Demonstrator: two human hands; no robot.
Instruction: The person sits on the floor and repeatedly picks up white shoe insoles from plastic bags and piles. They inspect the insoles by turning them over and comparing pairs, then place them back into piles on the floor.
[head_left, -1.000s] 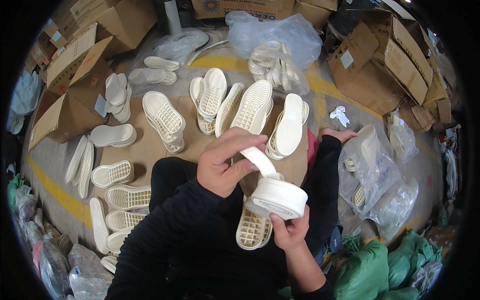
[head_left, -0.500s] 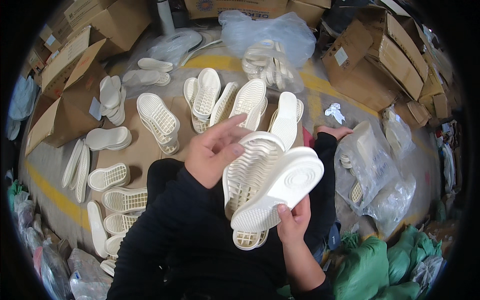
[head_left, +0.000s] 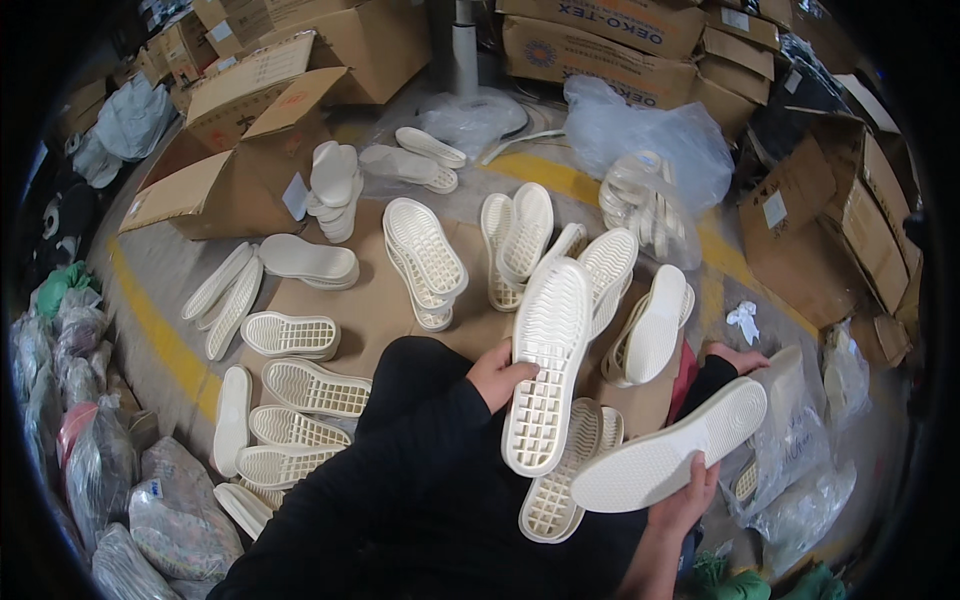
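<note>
My left hand grips the left edge of a white shoe sole, tilted upright with its ribbed and gridded inner side showing. To the right, my right hand holds a second white sole by its lower edge, its smoother textured face up. The two are apart. Beneath and between them, more soles rest on my lap, partly covered by the held ones. Just beyond my left hand's sole stand overlapping soles and another leaning pair.
Several stacked soles line a flat cardboard sheet. Open cartons stand at left and right. Clear bags of soles lie by a bare foot at right. Wrapped bundles fill the lower left.
My left hand, earlier loosely spread by a sole, now grips one. The two soles, overlapping before, are now apart, with my right hand's sole turned lower and flatter. The whole view has swung left.
</note>
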